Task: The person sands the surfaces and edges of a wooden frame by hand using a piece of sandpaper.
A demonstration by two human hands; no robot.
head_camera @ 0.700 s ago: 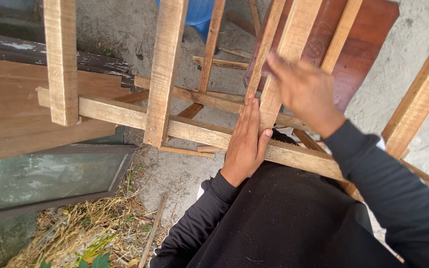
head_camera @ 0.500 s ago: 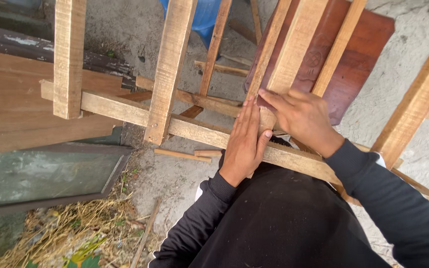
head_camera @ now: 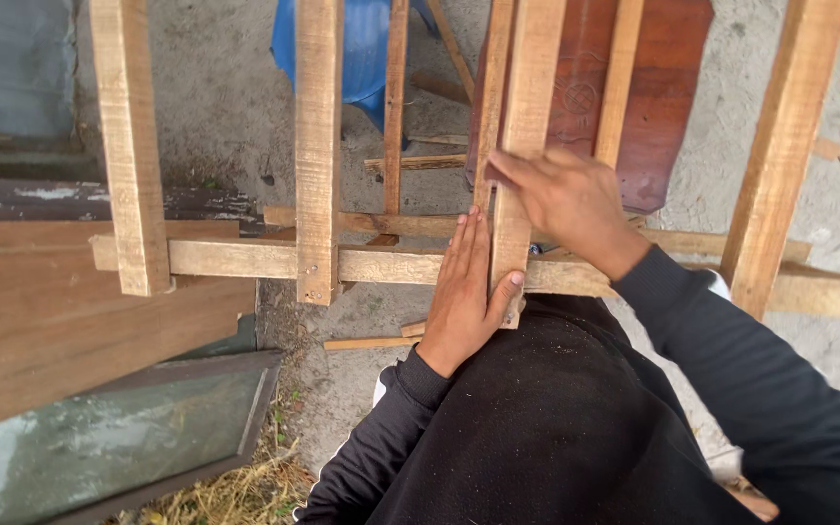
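A wooden frame stands in front of me: a horizontal rail [head_camera: 245,259] with several upright slats nailed across it. My left hand [head_camera: 464,297] lies flat on the rail, fingers straight, its thumb hooked over the lower end of the middle slat [head_camera: 525,97]. My right hand [head_camera: 568,202] rests palm down on that same slat just above the rail, fingers spread across its face. Neither hand grips a tool. Two more slats [head_camera: 319,146] [head_camera: 128,146] sit to the left on the rail, another slat [head_camera: 785,146] to the right.
A dark red carved board [head_camera: 673,107] lies on the concrete behind the frame. A blue plastic container [head_camera: 367,49] stands at the top. Brown planks [head_camera: 60,311] and a glass pane [head_camera: 109,437] lie at the left, dry grass at the bottom.
My right hand came down from above onto the middle slat and now presses on it. My left hand stayed against the slat's lower end. My view shifted slightly.
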